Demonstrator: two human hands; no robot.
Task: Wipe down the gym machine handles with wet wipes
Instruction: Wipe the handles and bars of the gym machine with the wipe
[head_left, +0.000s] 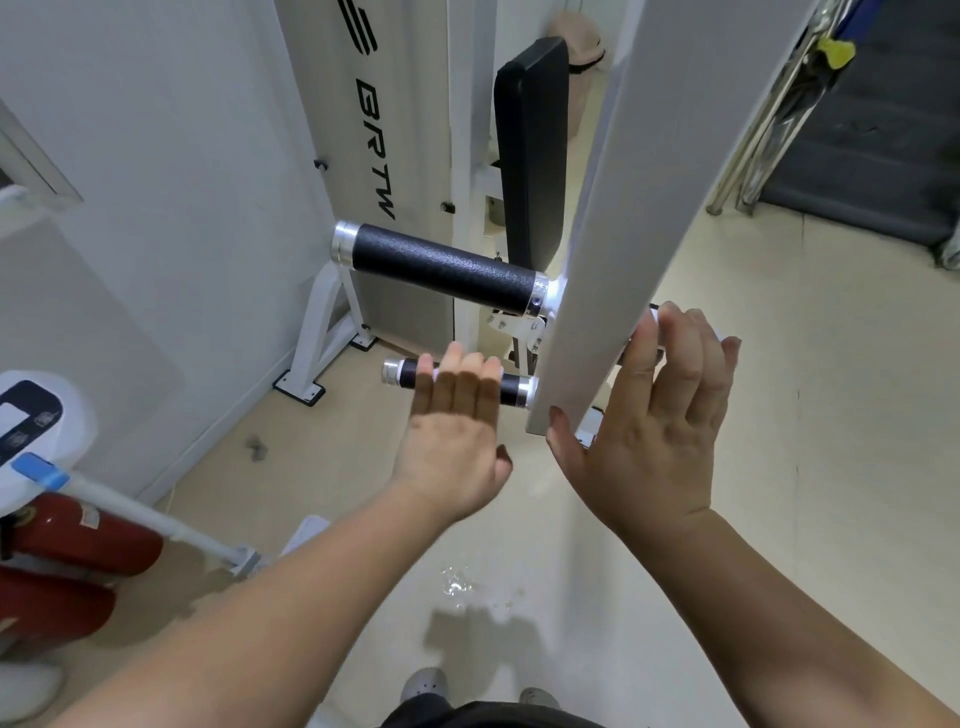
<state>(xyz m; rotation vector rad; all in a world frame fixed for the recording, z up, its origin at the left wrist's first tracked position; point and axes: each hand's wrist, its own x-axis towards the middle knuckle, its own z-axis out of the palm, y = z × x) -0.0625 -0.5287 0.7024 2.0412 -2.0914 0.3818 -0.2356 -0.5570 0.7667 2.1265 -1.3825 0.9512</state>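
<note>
The small handle (511, 388) sticks out low on the left side of the white machine arm (649, 208), under a big handle (441, 267). The left hand (452, 415) lies on it with straight fingers, pressing a wipe (438, 373) flat. The right hand (660, 415) presses another wipe (655, 318) on a handle behind the arm, fingers mostly straight and thumb out. This looks like the rubbing step. Next, the big handle probably needs a wipe. A pale bin (576, 47) stands far back; I can't see inside.
</note>
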